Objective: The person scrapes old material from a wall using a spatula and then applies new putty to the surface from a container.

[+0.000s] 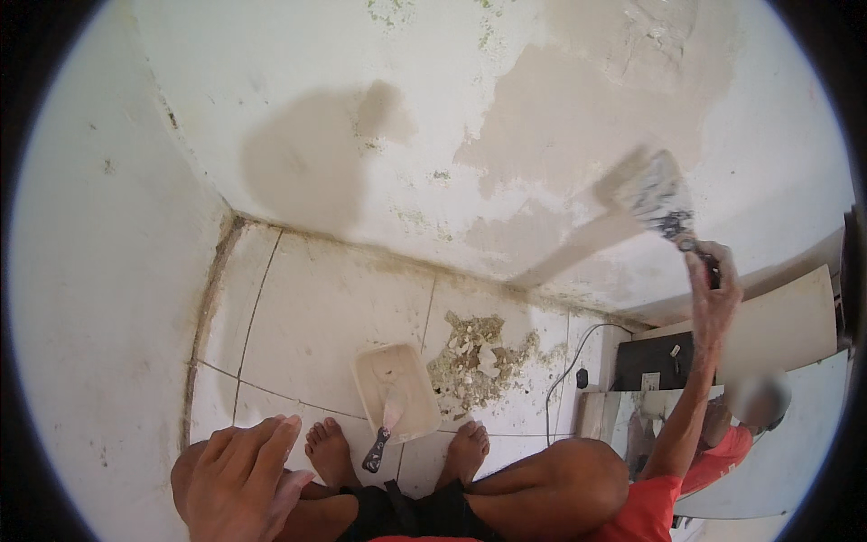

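My right hand [715,273] is closed around the dark handle of a wide putty knife [657,191], its blade smeared with white filler and raised close to the wall [542,117]. Whether the blade touches the wall I cannot tell. The wall carries large damp-looking beige patches, with rough filler near the top. My left hand [239,479] rests by my left knee, fingers stretched out and holding nothing. Between my bare feet stands a shallow cream tray [366,375]. A smaller putty knife [388,425] leans in it, its dark handle over the near rim.
A pile of scraped paint and plaster flakes [483,359] lies on the tiled floor right of the tray. Farther right are a cable [560,375], a black flat object [652,361] and a mirror-like panel [786,452] reflecting a person. Another wall [108,271] rises at left.
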`<state>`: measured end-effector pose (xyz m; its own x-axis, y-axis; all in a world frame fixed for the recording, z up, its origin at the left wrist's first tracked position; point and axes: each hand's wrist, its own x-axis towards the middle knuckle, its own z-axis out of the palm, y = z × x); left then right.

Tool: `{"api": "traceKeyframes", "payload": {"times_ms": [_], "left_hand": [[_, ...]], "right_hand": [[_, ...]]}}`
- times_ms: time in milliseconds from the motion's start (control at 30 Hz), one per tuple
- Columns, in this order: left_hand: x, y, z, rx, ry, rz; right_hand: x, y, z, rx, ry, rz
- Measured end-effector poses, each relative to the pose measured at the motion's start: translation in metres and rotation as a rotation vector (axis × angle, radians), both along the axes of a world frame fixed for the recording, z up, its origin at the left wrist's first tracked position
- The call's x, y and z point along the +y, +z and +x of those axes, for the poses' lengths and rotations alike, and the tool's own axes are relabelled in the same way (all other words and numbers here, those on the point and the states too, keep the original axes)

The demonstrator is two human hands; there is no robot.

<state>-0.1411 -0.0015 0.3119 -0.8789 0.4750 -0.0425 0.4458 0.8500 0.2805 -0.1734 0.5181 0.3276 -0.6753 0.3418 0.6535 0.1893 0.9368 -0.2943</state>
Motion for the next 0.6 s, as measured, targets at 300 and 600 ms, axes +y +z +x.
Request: {"api": "traceKeyframes", "payload": {"times_ms": [300,600], "left_hand": [[0.008,0.000,0.002,-0.023,-0.020,0.045],[-0.003,-0.002,0.007,-0.056,0.034,0.076]], "right_hand": [[-0.118,-0.004,-0.113,-0.077,0.392,0.471],[-0.072,0.027,-0.088,-0.077,0.278,0.306]]}}
